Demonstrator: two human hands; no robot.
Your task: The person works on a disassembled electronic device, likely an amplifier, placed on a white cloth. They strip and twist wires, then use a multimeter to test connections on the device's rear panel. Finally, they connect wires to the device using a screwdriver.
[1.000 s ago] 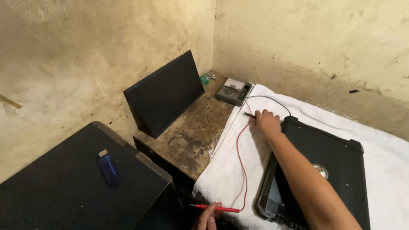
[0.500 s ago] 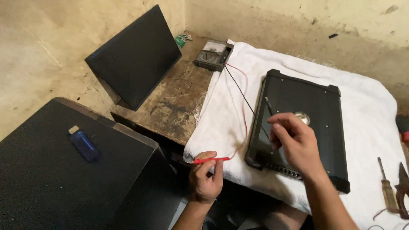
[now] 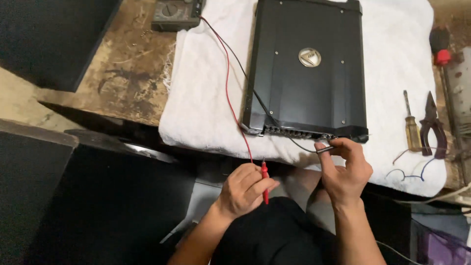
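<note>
While closed around thin red test probe [image 3: 265, 179], left hand [image 3: 244, 190] below white cloth [image 3: 201, 113]. Right hand [image 3: 345, 169] pinched on black test probe [image 3: 326, 148], tip at front edge of flat black metal amplifier [image 3: 309, 68] just above. Yellow-handled screwdriver [image 3: 412, 128], dark pliers [image 3: 431, 125] to right of right hand. Grey multimeter [image 3: 176, 13] far above left hand, on worn wooden surface [image 3: 127, 73].

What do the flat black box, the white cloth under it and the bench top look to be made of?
The flat black box looks like painted metal: smooth, faintly glossy, screwed at the corners. The white cloth looks like terry towelling, with a fuzzy nap and a frayed edge. The bench top seems to be worn wood, brown, stained and scratched, though the look leaves that open.
</note>
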